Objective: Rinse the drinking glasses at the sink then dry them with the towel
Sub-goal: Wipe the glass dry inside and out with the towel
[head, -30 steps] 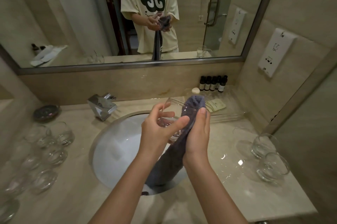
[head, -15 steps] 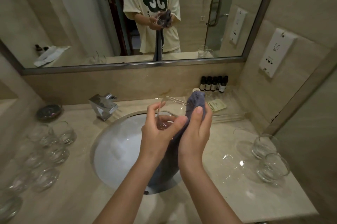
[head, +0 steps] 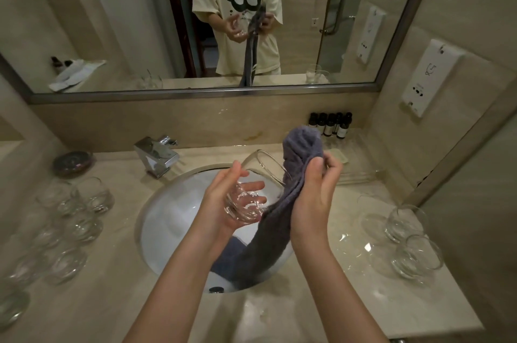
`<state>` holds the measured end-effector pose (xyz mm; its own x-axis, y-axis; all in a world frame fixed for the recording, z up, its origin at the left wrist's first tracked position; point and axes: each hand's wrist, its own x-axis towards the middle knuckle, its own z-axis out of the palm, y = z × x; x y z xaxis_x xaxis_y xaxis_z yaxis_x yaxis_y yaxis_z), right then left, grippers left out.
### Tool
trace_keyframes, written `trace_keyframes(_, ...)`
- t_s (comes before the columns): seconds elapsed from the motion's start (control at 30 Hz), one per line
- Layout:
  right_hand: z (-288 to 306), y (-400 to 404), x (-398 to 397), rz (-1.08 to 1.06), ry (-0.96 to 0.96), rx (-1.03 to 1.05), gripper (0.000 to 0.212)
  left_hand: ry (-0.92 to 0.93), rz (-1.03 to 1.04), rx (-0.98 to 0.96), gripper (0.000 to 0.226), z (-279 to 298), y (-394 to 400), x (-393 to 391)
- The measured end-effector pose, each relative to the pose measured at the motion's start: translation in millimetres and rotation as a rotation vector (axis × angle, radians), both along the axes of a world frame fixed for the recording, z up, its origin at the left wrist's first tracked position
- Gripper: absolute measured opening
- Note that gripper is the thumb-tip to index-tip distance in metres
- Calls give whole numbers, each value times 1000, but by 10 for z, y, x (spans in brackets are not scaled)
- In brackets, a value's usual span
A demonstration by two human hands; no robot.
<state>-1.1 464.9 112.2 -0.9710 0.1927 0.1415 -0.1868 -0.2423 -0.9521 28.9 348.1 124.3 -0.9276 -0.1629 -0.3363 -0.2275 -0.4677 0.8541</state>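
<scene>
Over the sink (head: 167,219), the left hand (head: 223,203) cupped the glass (head: 251,191) by its base, fingers curled round it; the glass lay tilted, mouth pointing up and right toward the right hand (head: 316,191). That hand, just beside the rim, pinched the towel (head: 282,219), whose tail hung into the sink. Half a second earlier the towel's bunched end sat inside the glass; it now stood outside the rim.
</scene>
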Motion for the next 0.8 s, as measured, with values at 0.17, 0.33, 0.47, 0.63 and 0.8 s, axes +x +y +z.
trace_keyframes(0.17, -31, -21, 25, -20, 405, 447, 26, -9, 62, -120, 57, 46, -71, -61)
trace_keyframes(0.33, -80, -22, -32, 95, 468, 560, 61, -3, 93, -178, 59, 51, -147, -105)
trace_keyframes(0.47, -127, 24, -103, 332, 452, 677, 74, 22, 152, -214, 38, 143, -163, -166)
trace_keyframes(0.63, -136, 97, -167, 499, 451, 770, 82, 9, 177, -361, 36, 154, -188, -237)
trace_keyframes(0.8, -117, 141, -124, 684, 344, 1028, 92, 124, 162, -555, 40, 124, -196, -318)
